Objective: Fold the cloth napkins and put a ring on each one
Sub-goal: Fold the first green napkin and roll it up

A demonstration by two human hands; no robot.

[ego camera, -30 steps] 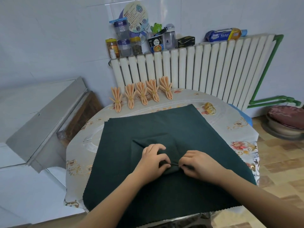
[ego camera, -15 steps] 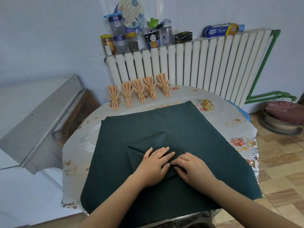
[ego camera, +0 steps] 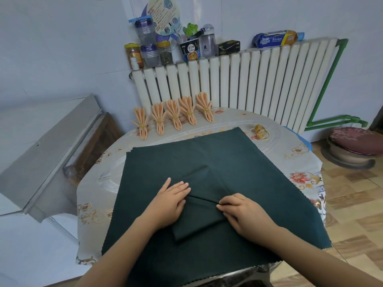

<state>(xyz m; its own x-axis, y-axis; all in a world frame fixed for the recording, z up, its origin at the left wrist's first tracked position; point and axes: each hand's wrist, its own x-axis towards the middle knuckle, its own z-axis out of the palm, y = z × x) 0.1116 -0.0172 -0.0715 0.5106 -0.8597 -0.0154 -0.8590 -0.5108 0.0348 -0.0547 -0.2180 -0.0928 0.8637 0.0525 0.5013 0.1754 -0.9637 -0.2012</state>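
A stack of dark green napkins (ego camera: pixel 259 168) lies spread flat over the round table. On top of it, a folded green napkin (ego camera: pixel 204 195) sits near the front. My left hand (ego camera: pixel 169 200) lies flat on the fold's left side, fingers together. My right hand (ego camera: pixel 243 212) pinches the fold's edge at the right with bent fingers. Several gold rings (ego camera: pixel 261 131) lie in a pile at the back right of the table. Several orange napkins (ego camera: pixel 175 116), folded and each held by a gold ring, stand in a row at the back.
The table (ego camera: pixel 298 162) carries a floral plastic cover. A white radiator (ego camera: pixel 248 83) stands behind it with jars and packets on top. A grey metal cabinet (ego camera: pixel 45 150) is at the left, a cushioned stool (ego camera: pixel 354 146) at the right.
My hands have moved apart along the fold: the left now presses flat, the right slid rightward. The folded piece looks flatter and wider. The camera has tilted slightly.
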